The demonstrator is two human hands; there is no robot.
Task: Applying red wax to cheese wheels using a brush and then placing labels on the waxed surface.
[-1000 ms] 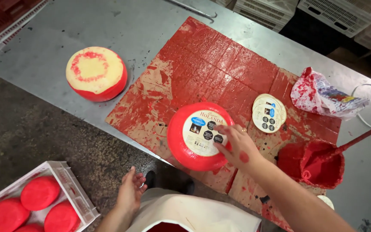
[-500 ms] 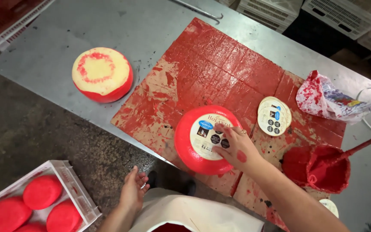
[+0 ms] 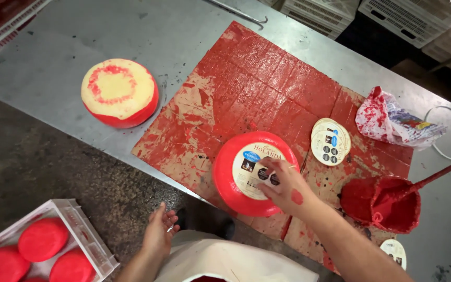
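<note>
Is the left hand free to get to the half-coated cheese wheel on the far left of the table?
Probably yes: the left hand hangs empty below the table edge, and nothing stands between it and the half-coated cheese wheel on bare metal.

— What's under it all?
— A grey metal table [image 3: 79, 36], scuffed, running away from the grip on every side.
— Below its near edge?
— A dark, speckled floor [image 3: 43, 172], left of the grip.
— Beyond the table?
— Pale slatted crates [image 3: 335, 15] in shadow, far above the grip.
</note>
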